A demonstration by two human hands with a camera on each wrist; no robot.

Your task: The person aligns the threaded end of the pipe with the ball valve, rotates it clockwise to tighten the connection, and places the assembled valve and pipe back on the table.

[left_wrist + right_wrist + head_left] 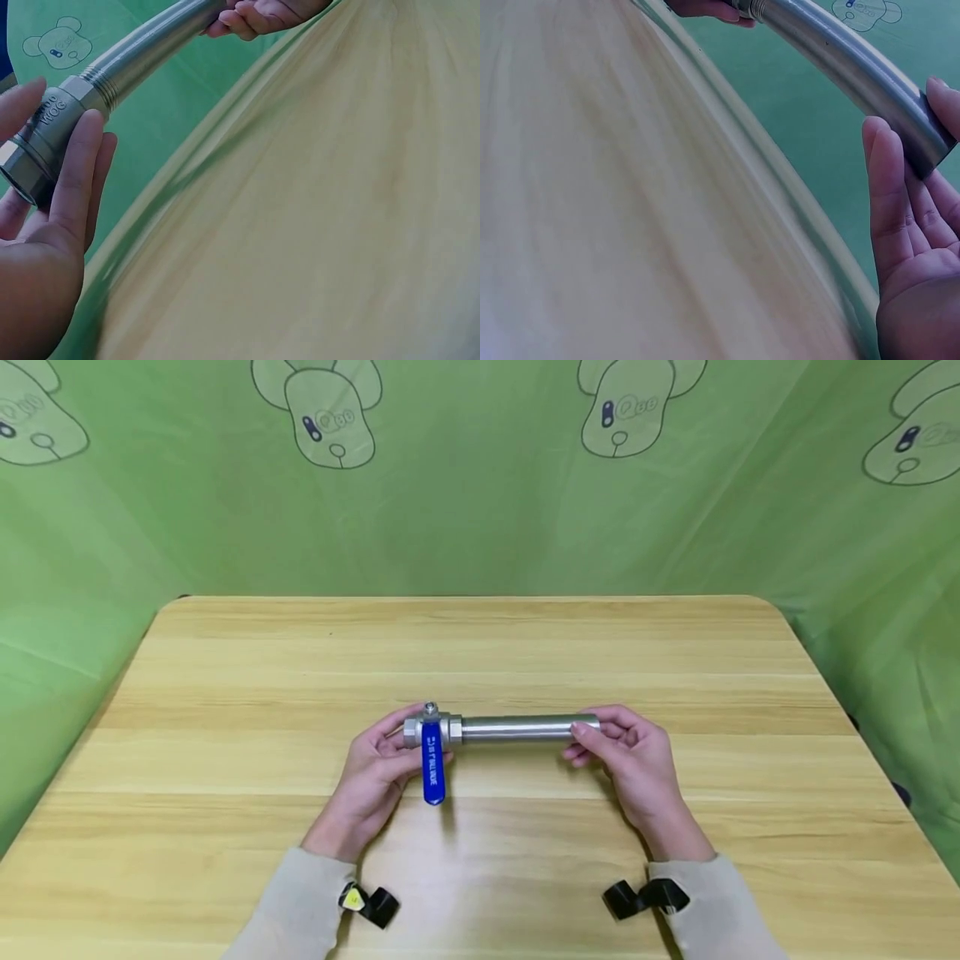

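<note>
Sleeves nearest | left hand gripped valve | right hand pinched pipe end, right of valve | step: joint held above counter | next likely needs counter-twist

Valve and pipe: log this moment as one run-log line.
left hand grips ball valve | right hand holds steel pipe far end | pipe joined to valve | blue handle points toward person | above wooden table

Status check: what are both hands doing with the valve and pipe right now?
Left hand grips the ball valve, blue handle pointing toward the person. Right hand pinches the free end of the steel pipe. Assembly held level over the wooden table. Nothing in the way.
</note>
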